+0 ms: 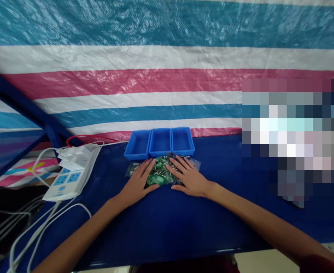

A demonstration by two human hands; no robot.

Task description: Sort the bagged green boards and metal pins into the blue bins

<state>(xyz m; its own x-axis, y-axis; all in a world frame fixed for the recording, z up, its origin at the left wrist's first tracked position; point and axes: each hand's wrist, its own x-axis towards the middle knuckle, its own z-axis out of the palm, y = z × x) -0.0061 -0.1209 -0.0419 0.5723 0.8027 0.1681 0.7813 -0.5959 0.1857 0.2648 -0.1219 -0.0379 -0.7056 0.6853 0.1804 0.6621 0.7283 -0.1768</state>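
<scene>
My left hand (141,180) rests with fingers stretched out on the left side of a pile of clear plastic bags (159,172). The bags hold small green pieces and thin light-coloured pieces, too small to name. Over the pile's right side lies my right hand (191,179), its fingers spread and flat. Neither hand is closed round anything. Just behind the pile, three blue plastic trays (160,153) stand side by side, and no contents show in them.
A blue table (167,223) carries everything. At the left lies a white power strip (70,182) with plugs and white cables (44,227). A striped plastic sheet (144,81) hangs behind, beside a blue metal frame (49,125). A blurred-out patch covers the right.
</scene>
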